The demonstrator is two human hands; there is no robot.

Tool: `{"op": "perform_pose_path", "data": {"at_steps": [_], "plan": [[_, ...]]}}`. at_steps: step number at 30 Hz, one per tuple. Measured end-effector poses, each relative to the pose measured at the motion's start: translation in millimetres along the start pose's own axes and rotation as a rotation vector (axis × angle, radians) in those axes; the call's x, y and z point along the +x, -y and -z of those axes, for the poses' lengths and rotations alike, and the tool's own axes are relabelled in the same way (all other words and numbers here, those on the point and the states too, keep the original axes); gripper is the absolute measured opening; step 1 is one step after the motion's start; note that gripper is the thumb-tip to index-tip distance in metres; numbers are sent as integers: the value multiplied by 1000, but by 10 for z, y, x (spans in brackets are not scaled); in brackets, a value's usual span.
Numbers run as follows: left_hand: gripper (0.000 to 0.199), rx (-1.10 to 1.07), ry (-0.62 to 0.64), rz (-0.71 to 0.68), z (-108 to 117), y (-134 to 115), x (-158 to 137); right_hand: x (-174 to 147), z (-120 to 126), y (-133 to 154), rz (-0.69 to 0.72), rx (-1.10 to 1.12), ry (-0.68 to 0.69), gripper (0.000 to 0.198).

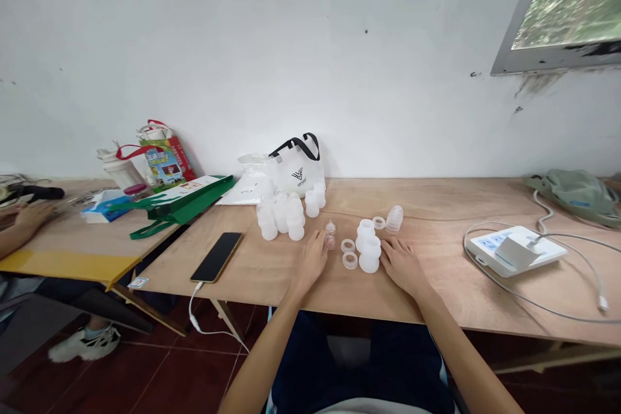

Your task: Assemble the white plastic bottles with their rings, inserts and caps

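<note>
My left hand (315, 253) rests on the wooden table with its fingers stretched forward. Its fingertips are beside two small clear silicone nipples (330, 228); I cannot tell whether they touch the nearer one. On the right, my right hand (402, 260) lies flat, fingers apart, close against two translucent white bottles (370, 255) without lids. Two white screw rings (350, 261) lie left of these bottles, and a third ring (379, 223) is behind them. A clear ribbed cap (394, 218) stands near that ring. Neither hand holds anything I can see.
Several assembled bottles (281, 213) stand farther back on the left, near a white bag (298, 171). A charging phone (217, 257) lies left. A power strip (517, 249) with cables is right. At another table, a person's hand (33, 215) shows beyond a green bag (182, 207).
</note>
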State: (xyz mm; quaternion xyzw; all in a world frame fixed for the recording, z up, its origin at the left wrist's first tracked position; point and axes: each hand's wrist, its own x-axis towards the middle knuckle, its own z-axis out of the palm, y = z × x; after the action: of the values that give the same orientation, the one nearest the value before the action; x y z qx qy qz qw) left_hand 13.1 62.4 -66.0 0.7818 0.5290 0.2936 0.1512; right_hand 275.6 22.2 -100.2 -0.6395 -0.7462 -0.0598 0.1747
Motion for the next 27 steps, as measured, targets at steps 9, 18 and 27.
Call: {"op": "perform_pose_path", "data": {"at_steps": [9, 18, 27], "plan": [[24, -85, 153, -72, 165, -17, -188, 1, 5, -10, 3, -13, 20, 32], [43, -37, 241, -51, 262, 145, -258, -5, 15, -8, 3, -8, 20, 33], [65, -200, 107, -101, 44, 180, -153, 1, -31, -34, 10, -6, 9, 32]]}}
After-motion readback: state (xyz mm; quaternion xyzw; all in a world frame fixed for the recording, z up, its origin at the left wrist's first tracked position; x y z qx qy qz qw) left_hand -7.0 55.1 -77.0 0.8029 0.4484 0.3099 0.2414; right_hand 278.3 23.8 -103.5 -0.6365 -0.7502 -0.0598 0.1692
